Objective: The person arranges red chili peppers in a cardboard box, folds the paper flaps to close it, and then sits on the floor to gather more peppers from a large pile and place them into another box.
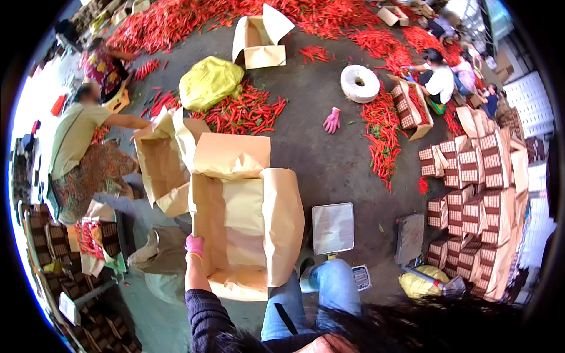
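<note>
My left hand (194, 247), in a pink glove with a yellow cuff, grips the left side of a cardboard box (198, 207) lined with brown paper. The box stands open before my knees, with nothing visible inside. Its paper liner (282, 220) folds out over the right side, and a flap (231, 150) lies out at the far end. My right hand is out of view. Beyond the box is a heap of red chili peppers (251, 110), with a yellow plastic sack (212, 84) at its left. A loose pink glove (332, 121) rests on the floor.
A bench scale (333, 228) stands right of the box. At left, a person (84, 141) reaches to another lined box (163, 167). Stacked patterned cartons (472, 207) rise at right, near a second scale platform (410, 238). A white roll (359, 84) lies beside more chilies (382, 141).
</note>
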A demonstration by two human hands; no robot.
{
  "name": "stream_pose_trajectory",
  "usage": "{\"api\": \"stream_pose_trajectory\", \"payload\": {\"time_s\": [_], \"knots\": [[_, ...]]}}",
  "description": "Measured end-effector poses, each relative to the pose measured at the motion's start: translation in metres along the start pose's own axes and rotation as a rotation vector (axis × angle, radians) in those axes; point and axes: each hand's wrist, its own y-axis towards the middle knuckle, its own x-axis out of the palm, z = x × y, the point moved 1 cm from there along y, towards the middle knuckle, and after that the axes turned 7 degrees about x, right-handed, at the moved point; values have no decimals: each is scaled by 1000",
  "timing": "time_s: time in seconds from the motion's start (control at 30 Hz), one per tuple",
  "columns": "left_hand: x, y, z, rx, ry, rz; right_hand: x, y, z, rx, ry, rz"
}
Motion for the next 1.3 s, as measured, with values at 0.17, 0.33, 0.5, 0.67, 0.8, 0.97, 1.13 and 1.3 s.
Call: {"api": "stream_pose_trajectory", "payload": {"time_s": [0.17, 0.33, 0.5, 0.67, 0.8, 0.97, 1.13, 1.3], "knots": [[18, -6, 43, -10, -32, -90, -62, 0, -53, 35, -27, -12], [80, -14, 182, -6, 241, -17, -153, 9, -66, 94, -32, -96], [137, -22, 246, -192, -10, -66, -213, -5, -146, -23, -45, 9], [107, -8, 215, -81, -151, -46, -279, 22, -200, 56, -131, -100], [137, -39, 314, -175, 300, -67, -375, 114, -184, 166, -66, -327], [136, -69, 314, -470, 875, 311, -401, 212, -297, 36, 401, -576], [165, -107, 352, -491, 1173, 650, -476, 176, -419, -60, 341, 202], [186, -161, 440, -434, 1211, 559, -494, 181, -476, -28, -515, 42]]}}
